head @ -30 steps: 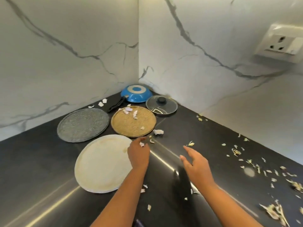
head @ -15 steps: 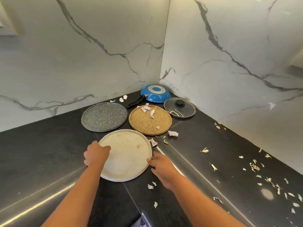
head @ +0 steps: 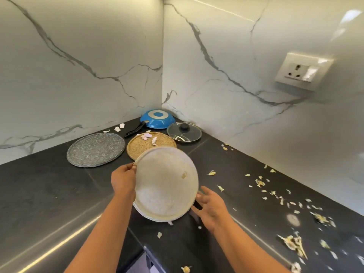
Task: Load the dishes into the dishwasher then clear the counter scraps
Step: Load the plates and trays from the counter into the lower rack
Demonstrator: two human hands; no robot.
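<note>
The white plate [head: 167, 184] is off the black counter [head: 49, 194], tilted up so its soiled face looks toward the camera; its top edge overlaps the near rim of the tan plate [head: 137, 148]. Being round, it has no long axis to tell. A small crumb sticks to its face right of the middle, and yellowish residue rings its lower edge.

The left hand [head: 123, 180] grips the white plate's left rim, fingers curled round the edge. The right hand [head: 211, 206] is at the plate's lower right rim with fingers spread and relaxed; whether they touch the rim I cannot tell.

The tan plate lies flat just behind the white plate and carries a few pale peel pieces [head: 149, 137] near its far side. Left of the tan plate lies the grey speckled plate [head: 96, 149], flat. Behind the tan plate, in the corner of the marble walls, the blue pan [head: 157, 119] sits upside down, its black handle pointing toward the grey plate. The glass lid [head: 184, 133] lies right of the tan plate, knob up.

Scraps [head: 275, 194] are scattered over the counter right of the white plate, thicker toward the right edge. A wall socket [head: 303, 70] sits high on the right wall.
</note>
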